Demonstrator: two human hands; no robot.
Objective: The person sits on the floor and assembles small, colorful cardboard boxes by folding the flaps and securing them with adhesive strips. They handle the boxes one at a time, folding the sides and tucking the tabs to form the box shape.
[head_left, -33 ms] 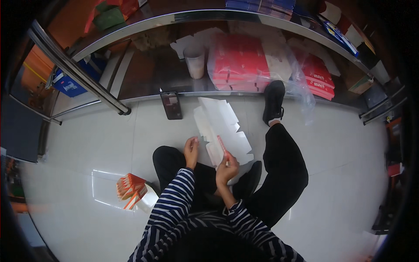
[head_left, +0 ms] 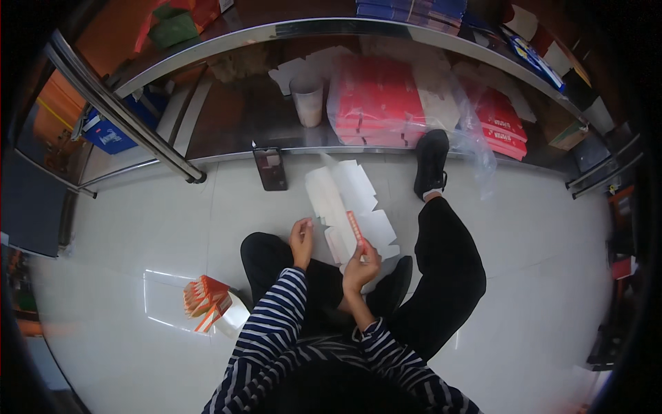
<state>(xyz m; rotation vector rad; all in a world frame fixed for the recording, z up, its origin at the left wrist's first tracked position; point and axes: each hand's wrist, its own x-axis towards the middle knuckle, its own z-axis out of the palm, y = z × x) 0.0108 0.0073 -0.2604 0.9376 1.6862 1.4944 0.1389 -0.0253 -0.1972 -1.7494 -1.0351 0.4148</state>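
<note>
My right hand (head_left: 360, 269) pinches the near edge of a flat carton blank (head_left: 327, 196), a white card sheet with a red printed strip by my fingers. The blank is tilted up on edge over more white card with notched flaps (head_left: 378, 229) on the floor between my legs. How many sheets lie there I cannot tell. My left hand (head_left: 301, 241) hovers just left of the card, fingers loosely bent and apart, holding nothing. Beside my left knee, folded orange-and-white striped cartons (head_left: 207, 297) lie nested together on the floor.
A dark phone (head_left: 269, 169) leans against the steel shelf's lower edge (head_left: 234, 156). On that shelf stand a clear plastic cup (head_left: 307, 103), plastic-wrapped red carton stacks (head_left: 379, 100) and more red cartons (head_left: 500, 124). My shoe (head_left: 432, 162) touches the shelf's front. A blue box (head_left: 110, 134) sits at left.
The carton blank in my right hand has tipped, its upper part swinging left and showing more of the notched card behind it. My left hand has hardly moved.
</note>
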